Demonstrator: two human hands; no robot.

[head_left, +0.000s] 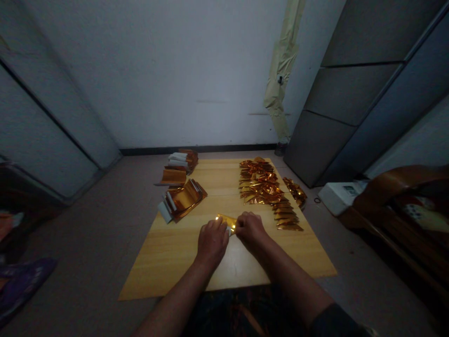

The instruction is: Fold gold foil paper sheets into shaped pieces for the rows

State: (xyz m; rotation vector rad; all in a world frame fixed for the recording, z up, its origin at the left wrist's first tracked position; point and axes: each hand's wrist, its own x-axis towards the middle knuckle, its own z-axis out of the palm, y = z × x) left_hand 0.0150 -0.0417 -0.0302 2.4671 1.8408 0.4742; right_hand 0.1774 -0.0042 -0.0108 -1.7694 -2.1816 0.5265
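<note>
A small sheet of gold foil paper (228,221) lies on the wooden table (168,262), its pale underside showing at the near edge. My left hand (212,239) presses on its left part with the fingers close together. At the sheet's right end, my right hand (251,227) is closed, pinching the paper. Left of my hands rests a stack of curled gold foil sheets (185,199). To the right stand rows of folded gold foil pieces (261,180), with a shorter row (286,213) nearer to me.
More foil sheets (173,177) lie at the table's far left corner. Beyond the right edge sits another heap of folded foil (296,192). A white box (342,196) and a wooden chair (396,201) are on the right. A white wall (196,84) rises behind.
</note>
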